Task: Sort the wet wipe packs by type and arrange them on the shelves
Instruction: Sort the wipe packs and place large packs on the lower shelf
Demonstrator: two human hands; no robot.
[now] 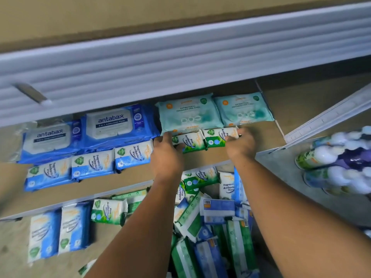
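Two green Pine antibacterial wipe packs lie side by side on the shelf board (pixel 200 159), just in front of the teal Guardian packs (pixel 190 115). The left hand (pixel 166 155) has its fingers curled round the left Pine pack (pixel 190 140). The right hand (pixel 241 145) grips the outer end of the right Pine pack (pixel 215 137).

Left of the Guardian packs sit blue Antabax packs (pixel 118 125), fronted by blue Fragrance Free packs (pixel 92 164). Below the Guardian packs is a jumbled heap of packs (pixel 210 227), and to their right are aerosol cans (pixel 337 163). The upper shelf rail (pixel 180 67) overhangs the Guardian packs.
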